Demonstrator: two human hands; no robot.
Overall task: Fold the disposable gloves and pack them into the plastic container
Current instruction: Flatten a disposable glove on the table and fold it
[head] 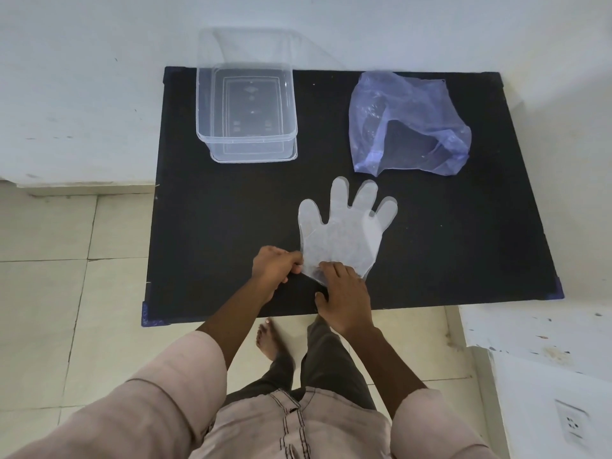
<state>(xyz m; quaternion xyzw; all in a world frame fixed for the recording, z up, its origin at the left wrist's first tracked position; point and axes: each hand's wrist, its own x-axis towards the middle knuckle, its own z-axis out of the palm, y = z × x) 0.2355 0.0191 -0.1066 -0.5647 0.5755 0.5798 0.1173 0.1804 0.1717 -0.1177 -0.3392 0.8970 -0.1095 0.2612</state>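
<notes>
The right hand point(344, 293) rests flat on the cuff of the thin see-through glove point(344, 233), its grip open and pressing down. The left hand point(276, 268) pinches the cuff's left corner, grip closed on it. The glove lies spread flat near the front edge of the black tabletop point(215, 226), fingers pointing away. The clear plastic container point(246, 107) sits empty at the back left, and a crumpled blue bag point(410, 124) at the back right. To fold well, keep one hand pressing so the slippery glove stays put, then bring the edges together neatly.
</notes>
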